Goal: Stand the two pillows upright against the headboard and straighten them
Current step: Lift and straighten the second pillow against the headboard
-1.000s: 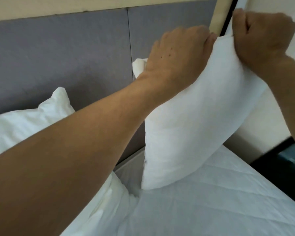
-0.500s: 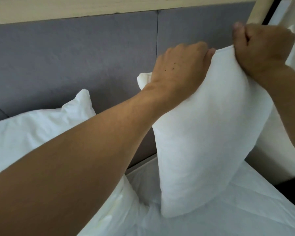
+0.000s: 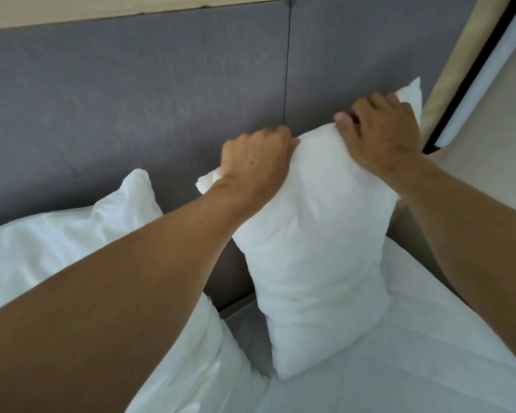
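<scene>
A white pillow [image 3: 316,248] stands on its short end on the mattress, its top edge against the grey padded headboard [image 3: 131,99]. My left hand [image 3: 255,162] grips the top edge near its left corner. My right hand [image 3: 382,135] presses down on the top edge toward its right corner, fingers curled over it. A second white pillow [image 3: 54,242] leans against the headboard at the left, partly hidden by my left forearm.
The white quilted mattress [image 3: 414,353] fills the lower right, its right edge running diagonally. A beige post and a black-and-white strip [image 3: 471,70] rise at the upper right beside the headboard's end. A pale wooden rail [image 3: 72,7] tops the headboard.
Both hands have come down with the right pillow, which now stands lower and closer to the headboard. My right hand has shifted from a fist grip to pressing on the top edge.
</scene>
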